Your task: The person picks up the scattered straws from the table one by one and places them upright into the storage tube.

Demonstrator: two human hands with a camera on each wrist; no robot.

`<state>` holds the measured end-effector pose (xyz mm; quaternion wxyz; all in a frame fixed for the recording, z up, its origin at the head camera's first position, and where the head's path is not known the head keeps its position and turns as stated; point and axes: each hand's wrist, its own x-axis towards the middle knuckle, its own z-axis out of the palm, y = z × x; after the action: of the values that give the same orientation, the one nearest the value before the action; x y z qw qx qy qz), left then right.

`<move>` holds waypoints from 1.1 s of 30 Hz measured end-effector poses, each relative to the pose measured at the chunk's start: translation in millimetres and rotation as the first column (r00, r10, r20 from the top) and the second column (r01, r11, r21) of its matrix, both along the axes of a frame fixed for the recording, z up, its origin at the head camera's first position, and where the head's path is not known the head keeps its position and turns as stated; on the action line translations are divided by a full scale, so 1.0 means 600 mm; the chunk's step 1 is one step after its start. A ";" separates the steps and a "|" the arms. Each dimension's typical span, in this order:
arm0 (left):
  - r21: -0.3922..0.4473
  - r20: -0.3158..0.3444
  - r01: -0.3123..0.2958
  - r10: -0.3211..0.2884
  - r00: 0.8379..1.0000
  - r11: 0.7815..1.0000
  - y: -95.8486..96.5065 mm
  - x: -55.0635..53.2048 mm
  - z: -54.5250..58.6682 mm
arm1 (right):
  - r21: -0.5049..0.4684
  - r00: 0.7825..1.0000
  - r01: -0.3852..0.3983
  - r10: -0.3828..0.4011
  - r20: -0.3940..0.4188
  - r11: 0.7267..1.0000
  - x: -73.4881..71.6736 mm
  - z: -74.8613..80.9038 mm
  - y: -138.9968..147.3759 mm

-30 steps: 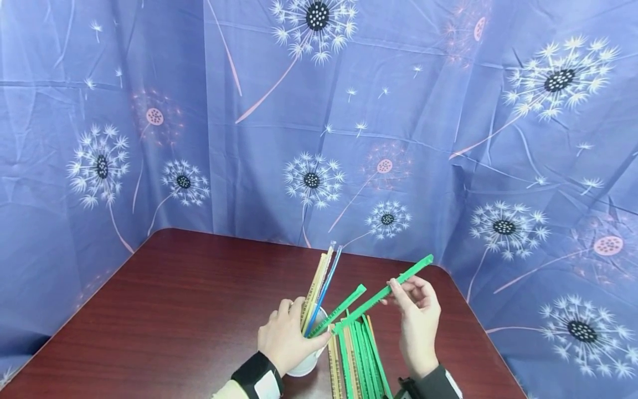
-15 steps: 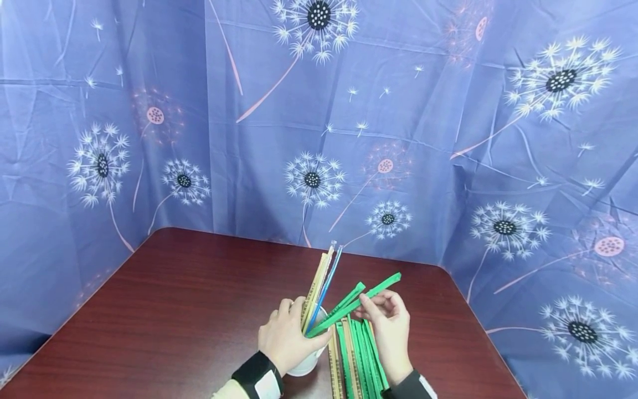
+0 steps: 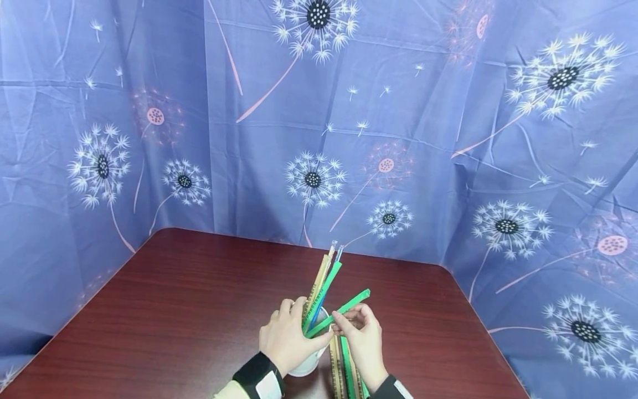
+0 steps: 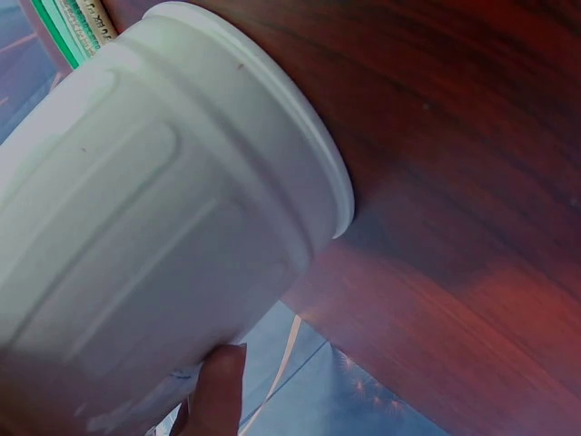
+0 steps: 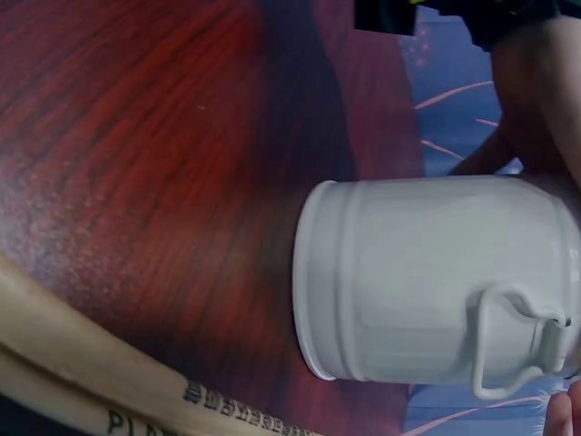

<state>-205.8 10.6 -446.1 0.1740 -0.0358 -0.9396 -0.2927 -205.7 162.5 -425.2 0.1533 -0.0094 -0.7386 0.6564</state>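
My left hand (image 3: 286,338) grips a small white pail (image 3: 305,367) near its rim, fingers on the far side and thumb across the front. Inside the pail lean tan paper-wrapped straws (image 3: 319,277), a green-wrapped straw (image 3: 330,279) and a blue straw (image 3: 316,316), their tops tilted right. Between thumb and fingers my right hand (image 3: 363,338) pinches another green-wrapped straw (image 3: 356,301), slanted with its lower end at the pail's mouth. A fingertip (image 4: 218,386) touches the pail wall in the left wrist view. The right wrist view shows a wire-like loop (image 5: 481,350) on the pail's side.
More green and tan wrapped straws (image 3: 344,368) lie side by side right of the pail, partly hidden by my right hand. Tan straws (image 5: 109,363) cross the right wrist view's lower corner. A blue dandelion-print curtain (image 3: 249,166) surrounds the dark red table (image 3: 189,305).
My right hand has moved left and down with its green straw, toward the pail. The other green straw has swung more upright against the blue one. My left hand stays in place.
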 end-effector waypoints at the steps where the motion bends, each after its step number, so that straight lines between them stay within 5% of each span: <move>1: -0.002 -0.003 -0.002 0.002 1.000 1.000 0.000 0.000 0.000 | 0.009 1.000 -0.006 0.006 0.003 1.000 0.001 -0.001 0.000; 9: 0.011 -0.002 -0.009 0.009 1.000 1.000 0.003 0.000 -0.003 | 0.068 0.997 -0.053 0.049 0.060 0.996 -0.012 -0.011 0.039; 13: 0.005 0.017 -0.013 0.013 1.000 1.000 0.003 -0.003 -0.005 | 0.172 0.992 0.005 -0.027 0.124 0.985 -0.030 -0.028 0.085; 16: 0.000 0.018 -0.014 0.014 1.000 1.000 0.002 -0.004 -0.006 | 0.349 0.978 0.031 -0.101 0.183 0.937 -0.036 -0.044 0.126; 19: -0.002 0.017 -0.017 0.017 1.000 1.000 0.002 -0.005 -0.007 | 0.523 0.966 -0.002 -0.135 0.222 0.852 -0.034 -0.061 0.161; 22: -0.001 0.018 -0.017 0.017 1.000 1.000 0.002 -0.004 -0.006 | 0.574 0.962 -0.044 -0.121 0.246 0.818 -0.029 -0.077 0.179; 28: -0.003 0.021 -0.016 0.016 1.000 1.000 0.001 -0.004 -0.004 | 0.543 0.941 -0.111 -0.088 0.326 0.832 -0.028 -0.089 0.180; 33: 0.000 0.035 -0.016 0.016 0.999 1.000 0.001 -0.003 -0.003 | 0.540 0.902 -0.184 -0.077 0.425 0.821 -0.030 -0.083 0.173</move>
<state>-207.7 11.3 -448.1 0.1598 -0.0231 -0.9427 -0.2920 -223.6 266.4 -475.3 -0.0361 -0.0860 -0.9153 0.3919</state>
